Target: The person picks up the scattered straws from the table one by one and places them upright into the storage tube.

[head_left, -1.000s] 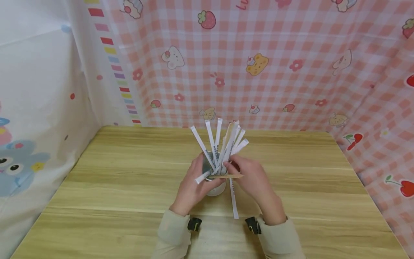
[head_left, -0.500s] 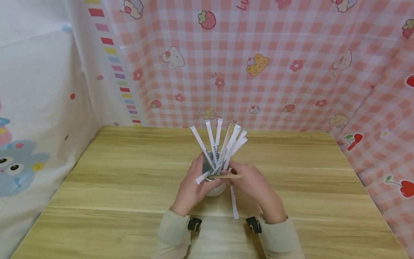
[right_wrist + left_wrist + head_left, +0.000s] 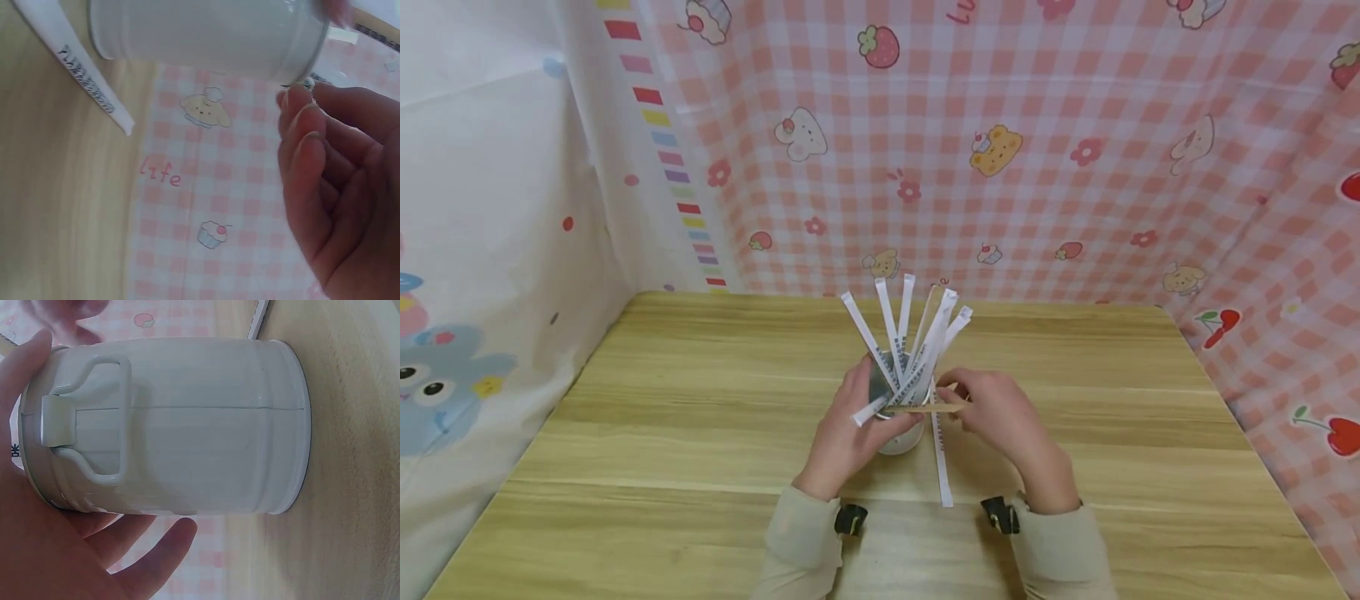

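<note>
A white metal pail (image 3: 187,437) with a small wire handle on its side stands on the table. Its top holds several white paper-wrapped sticks (image 3: 867,329) with dark print, fanned outward. A thin brown stick (image 3: 925,408) lies across the near rim, pointing right. My left hand (image 3: 842,425) grips the pail around its upper part, thumb on the near side. Beside the right of the rim is my right hand (image 3: 1000,417), its fingers bent together; whether they pinch anything is hidden. One wrapped stick (image 3: 942,458) lies on the table, right of the pail.
The wooden table (image 3: 700,467) runs back to a pink checked cloth (image 3: 1037,192) with cartoon prints. A white cloth (image 3: 497,208) hangs at the left, and checked cloth continues along the right side.
My right hand has drawn away to the right of the sticks. The right-hand sticks now stand closer together, further left. My left hand and the pail stay in place.
</note>
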`<state>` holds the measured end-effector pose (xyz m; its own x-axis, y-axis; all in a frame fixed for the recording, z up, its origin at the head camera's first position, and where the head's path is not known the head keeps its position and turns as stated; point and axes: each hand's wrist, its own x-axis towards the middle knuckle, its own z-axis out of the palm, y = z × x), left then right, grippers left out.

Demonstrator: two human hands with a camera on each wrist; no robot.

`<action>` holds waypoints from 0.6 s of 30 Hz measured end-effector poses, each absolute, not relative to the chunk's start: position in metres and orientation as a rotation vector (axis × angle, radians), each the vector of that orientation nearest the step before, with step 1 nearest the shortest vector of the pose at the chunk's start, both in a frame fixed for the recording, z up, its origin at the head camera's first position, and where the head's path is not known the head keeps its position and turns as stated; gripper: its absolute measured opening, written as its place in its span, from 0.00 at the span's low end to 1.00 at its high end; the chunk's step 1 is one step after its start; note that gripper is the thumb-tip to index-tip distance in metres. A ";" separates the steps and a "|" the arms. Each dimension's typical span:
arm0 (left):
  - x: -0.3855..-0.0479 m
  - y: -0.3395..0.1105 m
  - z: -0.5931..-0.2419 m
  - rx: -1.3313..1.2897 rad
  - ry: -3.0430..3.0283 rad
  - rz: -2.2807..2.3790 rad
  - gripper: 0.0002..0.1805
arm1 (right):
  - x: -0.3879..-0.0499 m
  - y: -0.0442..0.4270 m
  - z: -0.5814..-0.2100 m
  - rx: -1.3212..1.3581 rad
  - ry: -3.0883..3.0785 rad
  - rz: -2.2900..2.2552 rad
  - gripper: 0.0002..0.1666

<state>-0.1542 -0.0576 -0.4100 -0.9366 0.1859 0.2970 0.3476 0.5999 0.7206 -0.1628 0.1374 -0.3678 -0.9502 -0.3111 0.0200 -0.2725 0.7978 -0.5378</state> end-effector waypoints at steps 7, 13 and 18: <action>-0.153 -0.058 -0.412 -0.447 -2.634 -1.230 0.49 | -0.168 0.130 -0.393 -0.227 2.805 -0.735 0.12; -0.154 -0.058 -0.411 -0.463 -2.608 -1.235 0.49 | -0.170 0.122 -0.409 -0.128 2.881 -0.721 0.21; -0.153 -0.058 -0.410 -0.449 -2.626 -1.231 0.49 | -0.172 0.121 -0.417 -0.118 2.895 -0.632 0.21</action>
